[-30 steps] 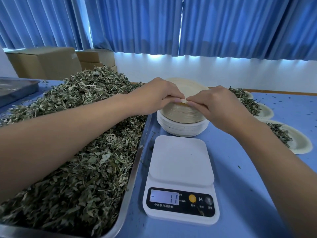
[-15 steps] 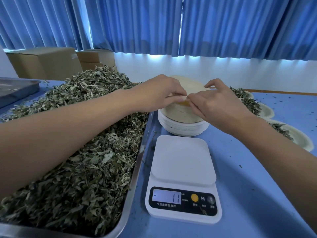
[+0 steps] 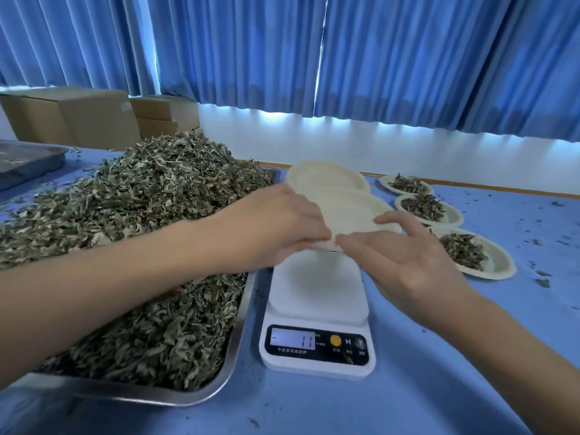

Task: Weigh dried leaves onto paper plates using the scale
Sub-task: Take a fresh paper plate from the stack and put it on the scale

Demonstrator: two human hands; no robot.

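Observation:
A single cream paper plate (image 3: 354,211) hangs tilted above the white scale (image 3: 317,312), whose display reads -11. My left hand (image 3: 282,224) pinches the plate's near rim. My right hand (image 3: 405,259) holds the same rim from the right, thumb on top, fingers underneath. Behind it stands the stack of paper plates (image 3: 323,175). A large heap of dried green leaves (image 3: 141,246) fills the metal tray (image 3: 219,384) on the left. The scale's platform carries nothing.
Three paper plates with leaf portions (image 3: 470,255) lie in a row at the right. Cardboard boxes (image 3: 78,117) and a second metal tray (image 3: 28,158) sit at the back left. Leaf crumbs dot the blue tabletop (image 3: 455,387).
Both hands have lifted one plate off the stack and drawn it toward me, over the scale. The camera has tipped down slightly.

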